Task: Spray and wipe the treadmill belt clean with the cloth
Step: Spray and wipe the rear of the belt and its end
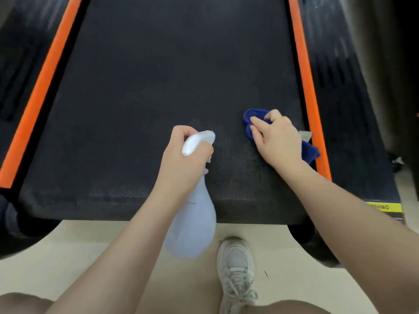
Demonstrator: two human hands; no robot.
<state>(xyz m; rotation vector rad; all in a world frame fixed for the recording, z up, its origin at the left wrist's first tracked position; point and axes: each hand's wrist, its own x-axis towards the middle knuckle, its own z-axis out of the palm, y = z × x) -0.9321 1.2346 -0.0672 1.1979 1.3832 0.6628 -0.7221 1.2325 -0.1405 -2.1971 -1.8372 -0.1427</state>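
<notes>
The black treadmill belt (pixel 158 87) fills the upper view, bordered by orange side strips. My left hand (pixel 181 159) grips the neck of a pale blue spray bottle (pixel 192 223) with a white nozzle, which points out over the near part of the belt. My right hand (pixel 278 139) presses a dark blue cloth (pixel 251 116) onto the belt near the right orange strip, fingers curled into the fabric. A faint damp patch shows on the belt between my hands.
Orange strips (pixel 306 87) and black side rails (pixel 344 109) flank the belt. A yellow warning label (pixel 383 206) sits at the right rear corner. My white sneaker (pixel 235 268) stands on the beige floor just behind the belt's end.
</notes>
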